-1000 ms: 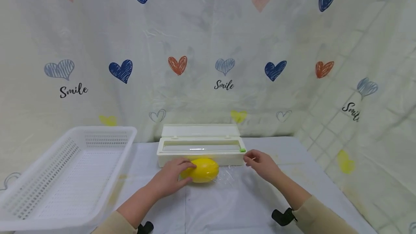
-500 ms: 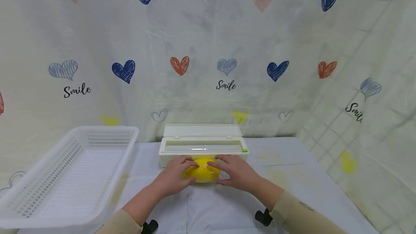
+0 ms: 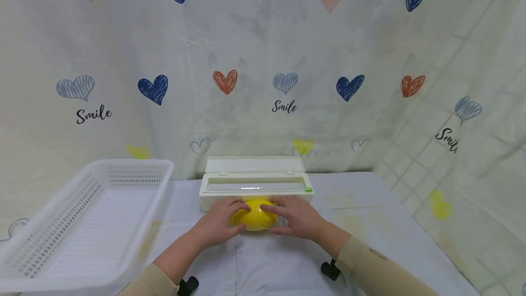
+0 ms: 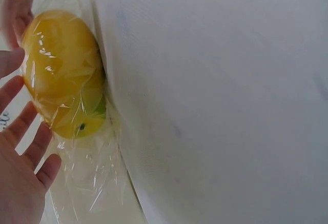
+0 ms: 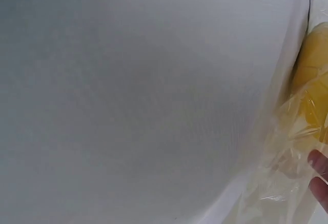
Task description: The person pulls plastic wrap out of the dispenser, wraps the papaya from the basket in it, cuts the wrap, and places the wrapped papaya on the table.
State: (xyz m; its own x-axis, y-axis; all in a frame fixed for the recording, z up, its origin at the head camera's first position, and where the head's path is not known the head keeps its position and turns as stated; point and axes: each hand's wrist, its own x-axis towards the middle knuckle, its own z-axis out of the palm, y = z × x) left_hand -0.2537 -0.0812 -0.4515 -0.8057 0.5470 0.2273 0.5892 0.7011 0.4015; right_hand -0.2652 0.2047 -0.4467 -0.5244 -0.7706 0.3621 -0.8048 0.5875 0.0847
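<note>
A small, makeshift booth is suggested, closed off behind and to the right by a pale, creased sheet (image 3: 246, 35), on which blue, red, pink and yellow hearts (image 3: 153, 89) and the word "Smile" (image 3: 93, 114) are printed. At the right, a tile-like grid of lines (image 3: 407, 169) is seen. The worktop (image 3: 283, 268) is covered by a white cloth (image 3: 402, 223) with yellowish patches. Kitchen work is hinted at by a white perforated plastic basket (image 3: 111, 223), a long white box (image 3: 255, 187) with raised lid and a yellow fruit-shaped object (image 3: 258, 216) in clear film (image 4: 87, 167).
</note>
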